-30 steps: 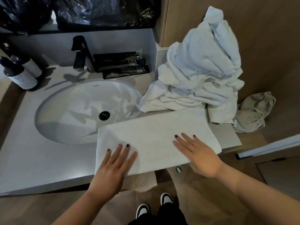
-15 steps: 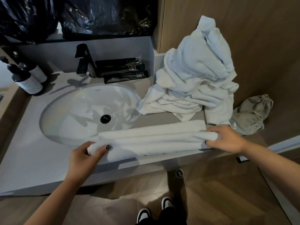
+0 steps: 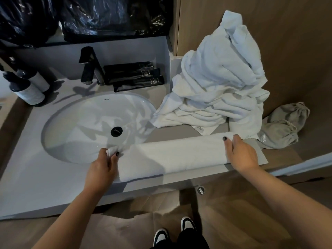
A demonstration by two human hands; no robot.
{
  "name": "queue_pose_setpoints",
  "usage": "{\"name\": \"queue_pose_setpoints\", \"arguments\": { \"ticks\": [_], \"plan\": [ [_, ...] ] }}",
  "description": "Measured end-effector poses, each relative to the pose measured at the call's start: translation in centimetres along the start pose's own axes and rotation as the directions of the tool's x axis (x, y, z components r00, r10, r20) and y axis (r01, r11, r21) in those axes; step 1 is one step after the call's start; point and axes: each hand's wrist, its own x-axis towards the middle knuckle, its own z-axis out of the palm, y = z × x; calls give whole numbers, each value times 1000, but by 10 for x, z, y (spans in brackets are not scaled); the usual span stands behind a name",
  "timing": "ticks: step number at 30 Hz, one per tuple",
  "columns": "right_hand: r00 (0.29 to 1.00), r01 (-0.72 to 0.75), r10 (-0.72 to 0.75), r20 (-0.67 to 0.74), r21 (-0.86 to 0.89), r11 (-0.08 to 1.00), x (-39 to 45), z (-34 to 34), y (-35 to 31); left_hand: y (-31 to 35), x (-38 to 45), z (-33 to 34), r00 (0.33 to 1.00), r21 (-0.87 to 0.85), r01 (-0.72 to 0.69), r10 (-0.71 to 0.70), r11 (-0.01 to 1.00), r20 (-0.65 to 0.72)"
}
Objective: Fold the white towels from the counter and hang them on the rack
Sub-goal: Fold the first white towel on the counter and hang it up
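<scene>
Counts: one folded white towel (image 3: 176,155) being worked, one heap of unfolded white towels (image 3: 215,87), one grey cloth bag (image 3: 285,126), two dark pump bottles (image 3: 27,87), one black tap (image 3: 89,67), a few black tubes (image 3: 136,76) (exact number hard to tell), two hands.

Surface: pale grey desk (image 3: 36,177) with an oval white sink (image 3: 86,126) set into it, black drain at the middle. Wood panel wall on the right side; black plastic sheeting above the back edge. Brown floor below, two black-and-white shoes in view.

Folded towel: a long narrow band lying along the front edge of the desk, its left end over the sink's front rim, its right end near the front right corner. Surface smooth, edges roughly even.

Left hand (image 3: 102,168): fingers curled, pinching the towel's left end between thumb and fingers.
Right hand (image 3: 240,153): curled round the towel's right end, thumb on top.

Heap stands at the back right, leaning on the wall. Bag just right of it. Bottles at the back left corner.
</scene>
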Motion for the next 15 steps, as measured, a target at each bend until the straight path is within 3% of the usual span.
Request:
{"name": "queue_pose_setpoints", "arguments": {
  "ticks": [4, 9, 15],
  "plan": [
    [994, 93, -97, -41, -96, 991, 6, 3, 5, -8, 3, -5, 998, 49, 11, -14, 999, 56],
    [959, 245, -254, -127, -82, 966, 2, 4, 14, -21, -11, -12, 996, 64, -61, 57, 996, 64],
    [919, 342, -350, -179, -79, 936, -1, 8, 24, -31, -23, -7, 996, 121, -90, 91, 989, -2]
  ]
}}
